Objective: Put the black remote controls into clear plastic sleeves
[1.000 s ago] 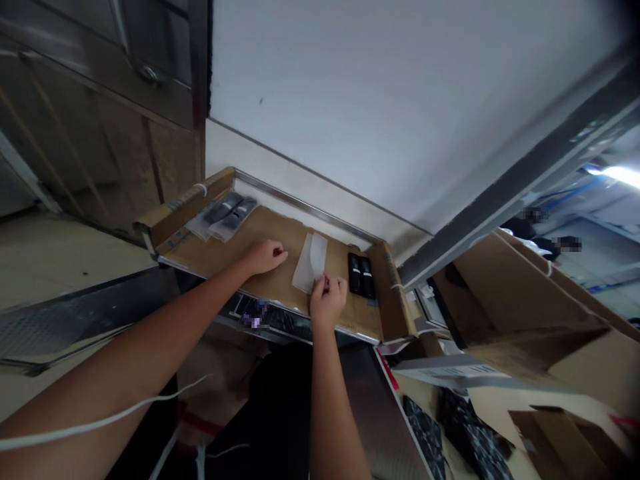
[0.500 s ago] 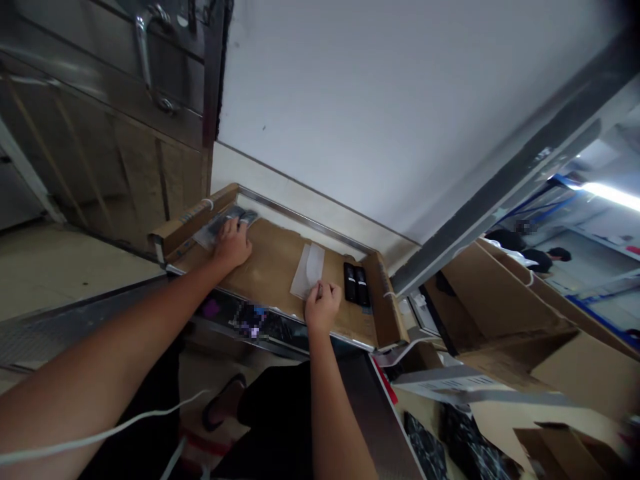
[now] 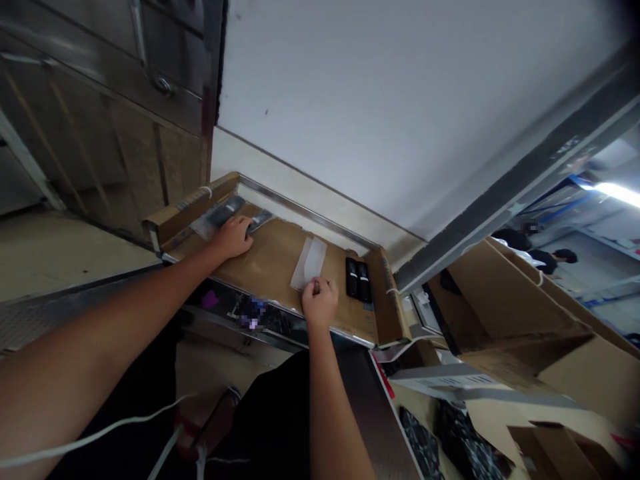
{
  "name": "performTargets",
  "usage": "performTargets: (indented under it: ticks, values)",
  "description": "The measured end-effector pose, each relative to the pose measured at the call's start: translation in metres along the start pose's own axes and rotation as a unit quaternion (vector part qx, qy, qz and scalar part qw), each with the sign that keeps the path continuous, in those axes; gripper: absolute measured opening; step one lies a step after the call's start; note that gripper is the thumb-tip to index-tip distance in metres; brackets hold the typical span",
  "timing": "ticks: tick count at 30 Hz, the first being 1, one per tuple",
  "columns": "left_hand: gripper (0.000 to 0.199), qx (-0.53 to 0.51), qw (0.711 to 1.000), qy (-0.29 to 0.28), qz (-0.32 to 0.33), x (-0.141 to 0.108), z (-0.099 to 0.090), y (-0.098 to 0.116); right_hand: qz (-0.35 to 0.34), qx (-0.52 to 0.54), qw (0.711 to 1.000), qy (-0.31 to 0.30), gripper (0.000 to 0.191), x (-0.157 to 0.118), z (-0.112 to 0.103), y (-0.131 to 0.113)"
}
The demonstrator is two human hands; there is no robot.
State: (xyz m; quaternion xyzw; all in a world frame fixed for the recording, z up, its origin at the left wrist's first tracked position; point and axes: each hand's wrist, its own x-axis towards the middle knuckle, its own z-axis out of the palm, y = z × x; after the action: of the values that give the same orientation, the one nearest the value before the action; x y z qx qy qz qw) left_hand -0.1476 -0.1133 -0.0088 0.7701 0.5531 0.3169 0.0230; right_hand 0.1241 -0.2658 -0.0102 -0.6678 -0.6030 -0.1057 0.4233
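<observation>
A cardboard-lined tray (image 3: 275,260) lies in front of me. At its left end my left hand (image 3: 233,237) is closed at the near edge of a small clear bag with a dark item (image 3: 260,219) in it. Beside that hand lies another bagged dark item (image 3: 225,211). My right hand (image 3: 320,303) has its fingers curled at the lower end of a flat, translucent plastic bag (image 3: 310,259), which looks pinched there. To its right two black oblong items (image 3: 352,277), each with a small white label, lie side by side.
Cardboard walls (image 3: 393,300) edge the tray's ends. Behind it rises a white panel (image 3: 320,100). A metal door handle (image 3: 143,47) is at upper left. Large open cartons (image 3: 520,300) stand at right, with a person (image 3: 547,259) beyond. A white cable (image 3: 100,437) crosses my left forearm.
My left hand has shifted slightly, and the nearer bagged item now lies to the right, apart from the other. My right hand stays by the plastic bag. The view has tilted a little.
</observation>
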Motion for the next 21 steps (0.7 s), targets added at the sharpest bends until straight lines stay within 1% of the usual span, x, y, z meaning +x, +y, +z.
performTargets:
  ticks: [3, 6, 9, 11, 12, 14, 17, 19, 21]
  values:
    - [0.053, 0.012, 1.000, -0.001, -0.001, -0.002, -0.003, 0.005, -0.012, 0.032, 0.999, -0.036, 0.019, 0.000, -0.003, -0.002]
    - [0.059, 0.037, 0.999, -0.007, -0.027, -0.006, -0.006, 0.014, 0.004, 0.101, 0.994, -0.037, 0.019, 0.001, -0.007, 0.000]
    - [0.052, 0.056, 0.996, -0.040, -0.059, -0.012, -0.009, 0.023, 0.059, 0.150, 0.987, -0.005, 0.023, 0.002, -0.009, 0.006]
    - [0.042, 0.055, 0.994, -0.063, -0.066, -0.017, -0.010, 0.027, 0.097, 0.167, 0.981, 0.011, 0.027, 0.003, -0.009, 0.010]
    - [0.038, 0.047, 0.995, -0.065, -0.066, -0.020, -0.011, 0.029, 0.117, 0.176, 0.977, 0.015, 0.030, 0.003, -0.009, 0.012]
    - [0.034, 0.006, 0.997, -0.054, -0.063, -0.025, -0.011, 0.031, 0.156, 0.201, 0.967, 0.021, 0.035, 0.003, -0.008, 0.013]
    - [0.038, -0.113, 0.992, -0.049, -0.039, -0.033, -0.011, 0.037, 0.197, 0.251, 0.947, 0.023, 0.042, 0.007, -0.003, 0.005]
    - [0.040, -0.185, 0.980, -0.068, -0.007, -0.038, -0.011, 0.045, 0.208, 0.290, 0.934, 0.000, 0.047, 0.012, 0.001, -0.008]
    - [0.039, -0.222, 0.971, -0.087, 0.031, -0.045, -0.011, 0.058, 0.211, 0.323, 0.922, -0.039, 0.050, 0.018, 0.006, -0.024]
